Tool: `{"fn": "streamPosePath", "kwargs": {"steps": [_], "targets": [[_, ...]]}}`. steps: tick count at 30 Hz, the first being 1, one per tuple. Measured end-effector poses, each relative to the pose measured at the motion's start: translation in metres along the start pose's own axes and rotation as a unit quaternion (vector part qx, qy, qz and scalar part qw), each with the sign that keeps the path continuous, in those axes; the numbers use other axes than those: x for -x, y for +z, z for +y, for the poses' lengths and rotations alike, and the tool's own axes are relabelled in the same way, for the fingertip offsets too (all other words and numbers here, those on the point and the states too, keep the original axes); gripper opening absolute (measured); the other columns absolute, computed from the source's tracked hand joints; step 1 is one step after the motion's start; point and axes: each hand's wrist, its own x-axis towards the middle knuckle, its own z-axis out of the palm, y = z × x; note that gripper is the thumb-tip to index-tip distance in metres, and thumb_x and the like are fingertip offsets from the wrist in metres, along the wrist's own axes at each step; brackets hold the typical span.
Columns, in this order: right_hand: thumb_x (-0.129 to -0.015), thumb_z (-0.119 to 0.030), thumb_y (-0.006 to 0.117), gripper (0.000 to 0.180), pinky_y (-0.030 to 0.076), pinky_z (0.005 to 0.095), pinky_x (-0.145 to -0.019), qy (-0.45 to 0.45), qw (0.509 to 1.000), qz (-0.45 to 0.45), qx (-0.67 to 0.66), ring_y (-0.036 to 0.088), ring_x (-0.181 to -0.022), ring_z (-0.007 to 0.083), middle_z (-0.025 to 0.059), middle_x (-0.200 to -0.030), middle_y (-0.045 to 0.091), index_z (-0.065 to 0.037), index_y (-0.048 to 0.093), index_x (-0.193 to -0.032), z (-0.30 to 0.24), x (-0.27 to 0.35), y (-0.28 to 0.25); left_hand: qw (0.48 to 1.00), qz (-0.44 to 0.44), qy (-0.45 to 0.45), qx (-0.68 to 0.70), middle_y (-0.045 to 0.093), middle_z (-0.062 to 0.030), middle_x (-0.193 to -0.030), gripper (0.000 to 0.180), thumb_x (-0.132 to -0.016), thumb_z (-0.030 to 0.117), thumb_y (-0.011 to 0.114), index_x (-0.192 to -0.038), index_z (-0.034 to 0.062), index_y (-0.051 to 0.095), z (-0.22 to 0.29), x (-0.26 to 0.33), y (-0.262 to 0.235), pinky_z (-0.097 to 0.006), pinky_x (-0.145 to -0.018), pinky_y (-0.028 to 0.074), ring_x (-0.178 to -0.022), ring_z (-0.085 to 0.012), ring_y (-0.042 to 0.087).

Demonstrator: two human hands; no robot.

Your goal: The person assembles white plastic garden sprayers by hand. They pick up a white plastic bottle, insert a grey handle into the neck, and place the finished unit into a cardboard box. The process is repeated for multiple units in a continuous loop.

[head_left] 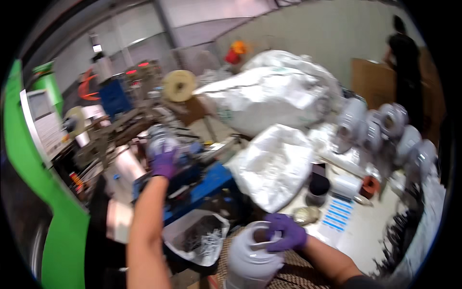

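Note:
My right hand (287, 233), in a purple glove, is closed on the rim of a light grey, rounded plastic housing (250, 257) with a round opening at its top. The housing stands in front of me at the lower middle. Farther off to the left, my left hand (164, 163), also in a purple glove, reaches onto the blue-based machine (211, 185). Its fingers lie against a shiny, greyish translucent part (160, 136). Motion blur hides whether they grip it.
A bin (219, 257) lined with white plastic holds small pale pieces between my arms. An open white sack (274, 166) and several grey housings (351, 120) stand on the right-hand table (363, 231). A green machine panel (60, 226) borders the left. A person (406, 62) stands at the back right.

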Motion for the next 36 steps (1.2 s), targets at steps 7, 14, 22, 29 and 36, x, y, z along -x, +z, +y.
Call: {"fn": "streamPosePath", "kwargs": {"steps": [7,14,22,29,36], "targets": [[-0.09,-0.021,0.076,0.025,0.052,0.0357,-0.086,0.186,0.909,0.093,-0.361,0.065,-0.097,0.0214,0.0138,-0.108,0.067,-0.004,0.074,-0.108,-0.01,-0.008,0.022,0.543,-0.184,0.273,0.773,0.051,-0.0317,-0.146,0.053,-0.08,0.035,0.077,-0.118,-0.0009,0.069,0.198,0.193,-0.121,-0.049,-0.112,0.041,-0.131,-0.0427,0.055],[-0.098,-0.044,0.053,0.044,0.052,0.0497,-0.066,0.364,0.836,0.0,0.412,0.068,-0.074,0.0365,0.0156,-0.08,0.068,-0.009,0.068,-0.077,0.089,0.063,-0.044,0.547,-0.149,0.178,0.804,0.065,-0.0304,-0.124,0.049,-0.077,0.05,0.081,-0.082,0.0032,0.068,0.247,0.232,-0.111,-0.044,-0.092,0.055,-0.106,-0.0347,0.069],[-0.095,-0.04,0.06,0.031,0.053,0.0487,-0.065,0.261,0.854,-0.005,0.449,0.068,-0.076,0.0352,0.0138,-0.084,0.066,-0.011,0.069,-0.086,0.092,0.095,-0.04,0.498,-0.213,0.178,0.822,0.061,-0.027,-0.134,0.04,-0.072,0.037,0.082,-0.083,0.0027,0.064,0.251,0.218,-0.114,-0.043,-0.102,0.048,-0.116,-0.0334,0.064],[-0.084,-0.025,0.067,0.013,0.053,0.0419,-0.07,0.464,0.495,-0.034,0.734,0.07,-0.082,0.0227,0.0045,-0.082,0.07,-0.016,0.075,-0.089,-0.121,0.188,-0.123,0.502,-0.156,0.125,0.842,0.065,-0.0279,-0.123,0.062,-0.074,0.061,0.083,-0.077,0.0058,0.055,0.232,0.236,-0.108,-0.045,-0.097,0.053,-0.11,-0.0351,0.066],[-0.095,-0.034,0.061,0.03,0.049,0.0441,-0.096,0.78,0.246,-0.201,0.539,0.069,-0.116,0.024,0.0047,-0.122,0.075,-0.019,0.079,-0.114,-0.17,0.227,-0.157,0.52,-0.15,0.132,0.83,0.065,-0.0249,-0.123,0.061,-0.079,0.061,0.078,-0.086,0.0037,0.057,0.238,0.226,-0.084,-0.044,-0.097,0.052,-0.11,-0.0325,0.065]]}}
